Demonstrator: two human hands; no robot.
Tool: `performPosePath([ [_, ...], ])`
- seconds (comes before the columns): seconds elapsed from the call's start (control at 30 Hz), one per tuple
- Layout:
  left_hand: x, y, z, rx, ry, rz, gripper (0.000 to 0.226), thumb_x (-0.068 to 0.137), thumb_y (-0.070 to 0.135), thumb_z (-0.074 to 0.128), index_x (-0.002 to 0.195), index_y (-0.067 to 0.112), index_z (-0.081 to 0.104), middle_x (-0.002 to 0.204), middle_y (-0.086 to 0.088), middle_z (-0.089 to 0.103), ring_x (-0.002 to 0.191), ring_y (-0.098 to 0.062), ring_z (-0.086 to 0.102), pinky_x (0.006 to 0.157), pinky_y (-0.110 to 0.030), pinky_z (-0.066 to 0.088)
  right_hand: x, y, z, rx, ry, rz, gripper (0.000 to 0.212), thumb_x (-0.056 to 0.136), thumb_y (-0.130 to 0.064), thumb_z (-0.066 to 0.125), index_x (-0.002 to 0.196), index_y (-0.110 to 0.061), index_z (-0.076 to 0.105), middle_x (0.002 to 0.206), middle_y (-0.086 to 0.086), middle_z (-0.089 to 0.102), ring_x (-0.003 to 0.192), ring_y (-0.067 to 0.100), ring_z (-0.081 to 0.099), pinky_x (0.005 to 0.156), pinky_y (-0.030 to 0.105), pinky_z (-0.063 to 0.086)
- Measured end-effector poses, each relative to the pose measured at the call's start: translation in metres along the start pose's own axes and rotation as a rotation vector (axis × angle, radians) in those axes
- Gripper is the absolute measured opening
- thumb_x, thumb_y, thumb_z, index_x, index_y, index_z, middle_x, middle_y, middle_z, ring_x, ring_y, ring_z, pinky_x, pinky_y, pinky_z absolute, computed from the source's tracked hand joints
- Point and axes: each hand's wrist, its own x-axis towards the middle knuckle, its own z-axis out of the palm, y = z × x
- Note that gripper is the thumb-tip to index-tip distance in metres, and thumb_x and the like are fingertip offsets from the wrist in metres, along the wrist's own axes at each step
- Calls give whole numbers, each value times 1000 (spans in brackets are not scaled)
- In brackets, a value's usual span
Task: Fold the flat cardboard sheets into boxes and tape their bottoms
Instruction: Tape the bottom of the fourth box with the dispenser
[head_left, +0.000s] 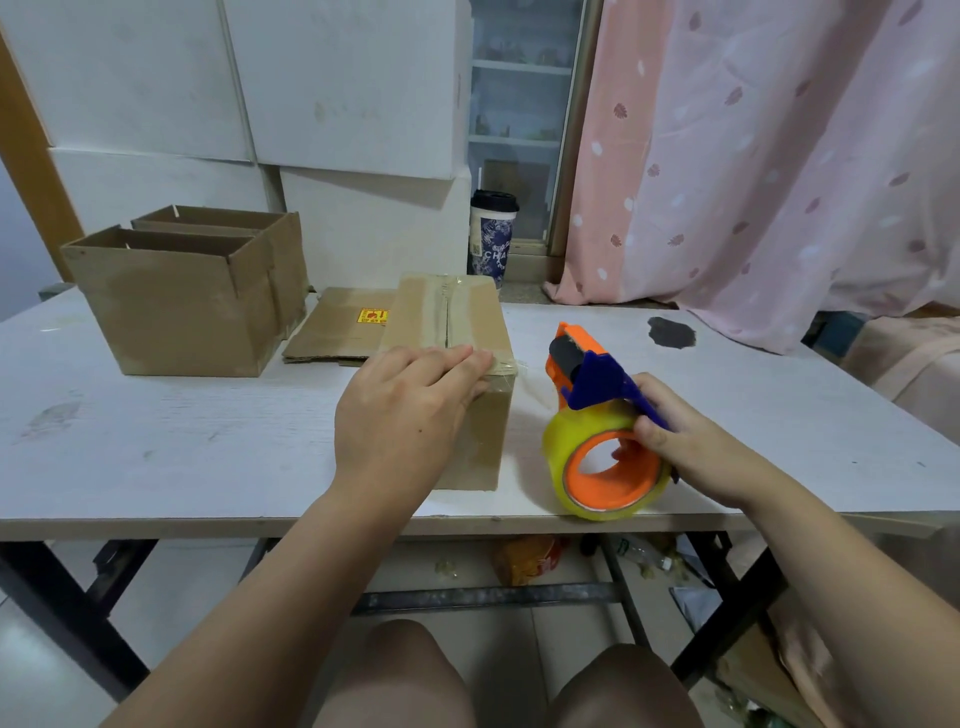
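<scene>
**Hands.** The left hand (410, 410) has its fingers straight and together. They lie flat on the near top edge of the brown corrugated cardboard box (475, 317) and press down the end of the clear tape strip (445, 312). The right hand (696, 447) is curled round the blue handle of the orange-and-blue plastic tape dispenser (587, 379), with the thumb against the yellowish tape roll (558, 467). The 2 hands are apart, with the dispenser just right of the box. Whether the roll rests on the table cannot be confirmed.

**Task item.** The box stands near the front edge of the white table (156, 441), closed flaps uppermost, with tape running along the centre seam.

**Handling assessment.**
- The box is judged empty and light.
- Its panels look stiff but are likely to dent under fingertip pressure.
- It will probably slide on the smooth tabletop if pushed.
- Recommended hold: a flat palm on the top, or 2 opposite side walls.
- The tape is thin and sticky and will wrinkle, so it should be smoothed from the seam outward.

**Surroundings.**
- Just left of the box lies a flat cardboard sheet (332, 332) bearing a yellow-and-red sticker.
- Further left stand 2 open-topped cardboard boxes (176, 312), side by side.
- Behind the box is a blue-and-white paper cup (491, 236) with a black lid.
- Right of the box, beyond the dispenser, is a dark patch (671, 332) on the tabletop, and behind it hangs a pink patterned curtain (753, 156).
</scene>
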Motion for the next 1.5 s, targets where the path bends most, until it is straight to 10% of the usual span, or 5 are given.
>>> performPosePath([
  [0.2, -1, -1, 0, -22, 0, 13, 22, 87, 24, 59, 99, 15, 76, 93, -2, 74, 74, -24, 68, 68, -31, 53, -3, 10, 13, 39, 62, -29, 75, 64, -79, 62, 117, -29, 45, 113, 5, 58, 98, 37, 60, 83, 54, 49],
  [0.47, 1, 2, -1, 10, 1, -2, 17, 80, 16, 75, 96, 15, 76, 90, -1, 74, 72, -23, 68, 67, -28, 52, 3, -3, 19, -120, 419, -121, 58, 61, -72, 62, 106, -39, 43, 94, -31, 55, 80, -4, 54, 64, 8, 41],
  [0.77, 0, 2, -3, 12, 1, 15, 16, 83, 18, 69, 97, 14, 76, 92, -1, 74, 72, -24, 68, 68, -29, 51, -11, -1, 3, -100, 305, -144, 60, 62, -66, 64, 110, -37, 46, 86, -26, 59, 73, -4, 53, 61, 7, 40],
  [1.03, 1, 2, -2, 14, 2, 11, 17, 82, 17, 72, 98, 14, 76, 92, -2, 74, 73, -24, 68, 69, -30, 52, -8, -13, -7, -440, 130, -125, 76, 60, -76, 60, 127, -74, 23, 122, -34, 47, 105, -6, 50, 84, 11, 40],
  [1.5, 3, 2, -4, 45, 23, 47, 14, 83, 18, 70, 95, 15, 77, 90, 0, 74, 72, -21, 69, 66, -25, 51, -9, -20, -22, -238, 90, -76, 72, 60, -52, 77, 120, -71, 43, 120, -41, 53, 109, -9, 53, 81, 2, 39],
])
